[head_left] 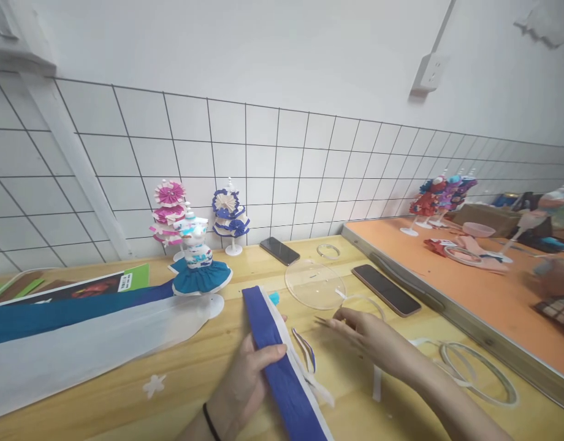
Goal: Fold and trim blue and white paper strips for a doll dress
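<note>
My left hand [254, 373] holds a long blue-purple crepe-paper strip [273, 355] with a white edge, thumb pressed on its face. The strip runs at a slant toward the lower edge of the view. To its right, my right hand [369, 337] is closed around a thin pointed tool [322, 321] with two tips close together. Its handle is hidden in the fingers, so its kind is unclear. Between the hands lies a narrow white and purple offcut [304, 350]. A clear round disc [314, 285] rests just beyond the right hand.
A teal-skirted dress form [200, 269] stands at left, with a purple-trimmed one [231, 220] behind. Wide teal and white paper [102, 346] covers the left side. Two phones [387, 289] [280, 250] and tape rings [479, 373] lie around. An orange-topped table [507, 300] adjoins at right.
</note>
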### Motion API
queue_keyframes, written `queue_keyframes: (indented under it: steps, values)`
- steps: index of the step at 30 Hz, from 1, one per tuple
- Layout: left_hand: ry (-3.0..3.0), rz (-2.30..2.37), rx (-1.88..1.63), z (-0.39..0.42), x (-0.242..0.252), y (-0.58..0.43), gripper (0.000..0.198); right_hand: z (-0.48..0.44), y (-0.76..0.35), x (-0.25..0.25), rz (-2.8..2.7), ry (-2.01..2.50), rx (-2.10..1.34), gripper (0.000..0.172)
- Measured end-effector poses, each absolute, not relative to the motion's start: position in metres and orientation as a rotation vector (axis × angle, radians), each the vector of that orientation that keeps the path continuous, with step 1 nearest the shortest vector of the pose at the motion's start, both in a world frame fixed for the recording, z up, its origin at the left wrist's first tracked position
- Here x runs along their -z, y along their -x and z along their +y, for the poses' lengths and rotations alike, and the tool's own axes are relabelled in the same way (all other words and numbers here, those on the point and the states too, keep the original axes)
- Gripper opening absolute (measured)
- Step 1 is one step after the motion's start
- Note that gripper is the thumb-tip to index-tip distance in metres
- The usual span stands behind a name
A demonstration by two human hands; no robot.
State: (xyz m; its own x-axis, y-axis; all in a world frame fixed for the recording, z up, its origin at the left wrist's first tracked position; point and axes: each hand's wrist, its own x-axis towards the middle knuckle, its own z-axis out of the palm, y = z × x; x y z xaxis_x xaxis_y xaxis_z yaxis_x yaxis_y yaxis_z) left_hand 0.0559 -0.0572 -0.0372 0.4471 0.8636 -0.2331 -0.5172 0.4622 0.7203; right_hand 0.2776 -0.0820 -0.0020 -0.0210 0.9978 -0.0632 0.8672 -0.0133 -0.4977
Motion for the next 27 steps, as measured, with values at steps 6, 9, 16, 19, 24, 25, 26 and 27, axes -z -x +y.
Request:
queue_keyframes:
  steps: [6,9,16,19,24,25,26,27]
  values:
    - [-0.628,0.65,-0.927,-0.058,0.039,-0.054,0.041,-0.066,-0.252,0.011,-2.175,1.814,-0.139,0.019]
    - [-0.671,0.628,-0.892,-0.059,0.041,-0.052,0.044,-0.049,-0.228,0.011,-2.282,1.612,-0.038,0.042]
    - [-0.687,0.631,-0.851,-0.061,0.039,-0.051,0.046,-0.01,-0.201,0.024,-2.373,1.411,0.049,0.023]
    - [-0.674,0.601,-0.839,-0.06,0.038,-0.051,0.044,-0.004,-0.209,0.028,-2.373,1.39,0.073,0.018]
    - [-0.654,0.454,-0.815,-0.056,0.037,-0.049,0.041,0.0,-0.235,0.032,-2.317,1.395,0.098,0.032]
    - [-0.653,0.433,-0.805,-0.056,0.037,-0.049,0.04,-0.001,-0.239,0.032,-2.299,1.4,0.099,0.031]
    - [-0.651,0.419,-0.792,-0.056,0.036,-0.048,0.039,-0.001,-0.243,0.032,-2.279,1.407,0.098,0.031]
    - [-0.651,0.413,-0.777,-0.056,0.034,-0.048,0.038,-0.002,-0.246,0.032,-2.259,1.414,0.095,0.03]
